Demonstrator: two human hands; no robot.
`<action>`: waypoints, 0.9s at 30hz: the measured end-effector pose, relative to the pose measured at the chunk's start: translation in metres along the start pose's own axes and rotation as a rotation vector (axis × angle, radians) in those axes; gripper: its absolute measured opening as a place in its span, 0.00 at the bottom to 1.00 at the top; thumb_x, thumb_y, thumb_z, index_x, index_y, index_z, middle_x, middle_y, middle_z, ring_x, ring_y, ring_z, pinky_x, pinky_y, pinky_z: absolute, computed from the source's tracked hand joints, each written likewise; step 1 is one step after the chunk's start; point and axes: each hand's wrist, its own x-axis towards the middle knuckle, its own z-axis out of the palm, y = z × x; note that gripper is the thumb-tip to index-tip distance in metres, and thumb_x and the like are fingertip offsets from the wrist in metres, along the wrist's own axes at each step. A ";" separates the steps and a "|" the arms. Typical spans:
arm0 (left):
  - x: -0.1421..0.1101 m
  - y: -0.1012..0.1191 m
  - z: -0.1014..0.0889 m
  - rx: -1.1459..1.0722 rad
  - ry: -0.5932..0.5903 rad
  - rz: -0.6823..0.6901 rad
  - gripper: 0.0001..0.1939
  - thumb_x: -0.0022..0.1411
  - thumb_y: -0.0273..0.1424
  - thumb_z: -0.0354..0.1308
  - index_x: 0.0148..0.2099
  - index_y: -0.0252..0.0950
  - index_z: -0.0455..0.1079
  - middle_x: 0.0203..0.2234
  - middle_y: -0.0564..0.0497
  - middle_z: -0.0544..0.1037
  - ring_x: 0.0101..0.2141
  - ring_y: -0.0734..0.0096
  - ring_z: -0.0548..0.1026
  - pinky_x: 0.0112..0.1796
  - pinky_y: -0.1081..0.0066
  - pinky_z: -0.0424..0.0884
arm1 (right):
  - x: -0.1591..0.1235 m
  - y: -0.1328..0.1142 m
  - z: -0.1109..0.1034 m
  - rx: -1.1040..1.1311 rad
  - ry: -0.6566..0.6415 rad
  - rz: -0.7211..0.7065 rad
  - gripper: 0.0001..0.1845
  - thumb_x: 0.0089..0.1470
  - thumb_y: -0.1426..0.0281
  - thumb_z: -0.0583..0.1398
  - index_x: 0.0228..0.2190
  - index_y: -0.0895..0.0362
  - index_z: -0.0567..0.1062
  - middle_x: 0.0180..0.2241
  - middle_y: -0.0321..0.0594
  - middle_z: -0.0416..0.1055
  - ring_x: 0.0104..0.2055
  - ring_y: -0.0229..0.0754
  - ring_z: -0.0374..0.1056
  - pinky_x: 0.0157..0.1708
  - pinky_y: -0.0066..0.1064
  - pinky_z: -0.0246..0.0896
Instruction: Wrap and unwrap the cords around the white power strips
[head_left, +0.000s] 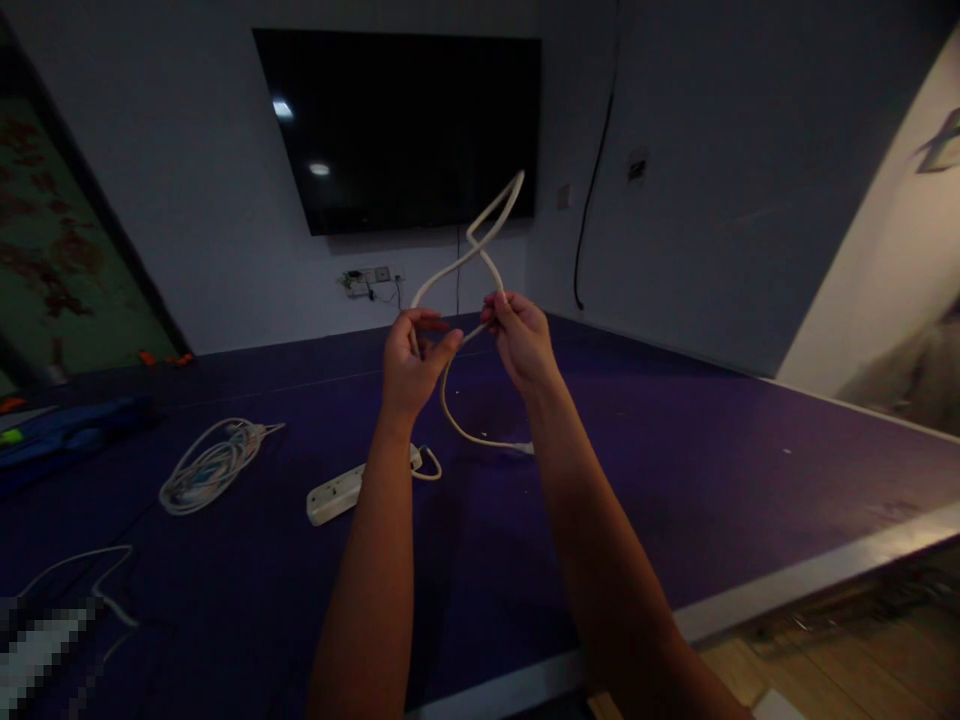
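A white power cord is held up in front of me, twisted into a loop above my hands. My left hand curls around one side of the cord, thumb and fingers bent. Thumb and fingers of my right hand pinch the other side. Below, the cord curves down to a white plug on the purple surface, partly behind my right forearm. A white power strip lies behind my left forearm, which hides part of it. A short bit of cord bends out of its far end.
Coiled white cables lie on the purple surface to the left. Beyond them is a dark blue item. A television hangs on the wall above outlets. A pale edge borders the surface.
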 end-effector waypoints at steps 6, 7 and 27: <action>0.001 -0.011 0.000 0.339 0.029 0.193 0.24 0.44 0.33 0.66 0.46 0.37 0.66 0.35 0.48 0.72 0.29 0.73 0.67 0.31 0.72 0.64 | -0.006 0.000 0.030 0.076 0.047 -0.040 0.16 0.60 0.59 0.47 0.38 0.53 0.69 0.32 0.38 0.66 0.38 0.34 0.64 0.36 0.25 0.60; 0.001 -0.012 -0.002 0.386 0.066 0.196 0.19 0.49 0.34 0.62 0.44 0.36 0.68 0.34 0.48 0.72 0.30 0.72 0.68 0.33 0.71 0.64 | -0.008 0.000 0.035 0.088 0.028 -0.018 0.16 0.60 0.59 0.47 0.39 0.53 0.69 0.32 0.38 0.66 0.39 0.35 0.64 0.36 0.25 0.60; 0.009 -0.024 -0.044 0.443 0.350 0.004 0.14 0.54 0.40 0.55 0.28 0.34 0.71 0.22 0.52 0.71 0.25 0.73 0.66 0.29 0.74 0.62 | -0.024 0.027 0.047 -0.321 -0.386 0.144 0.31 0.37 0.67 0.68 0.46 0.58 0.72 0.41 0.44 0.72 0.34 0.38 0.69 0.37 0.31 0.64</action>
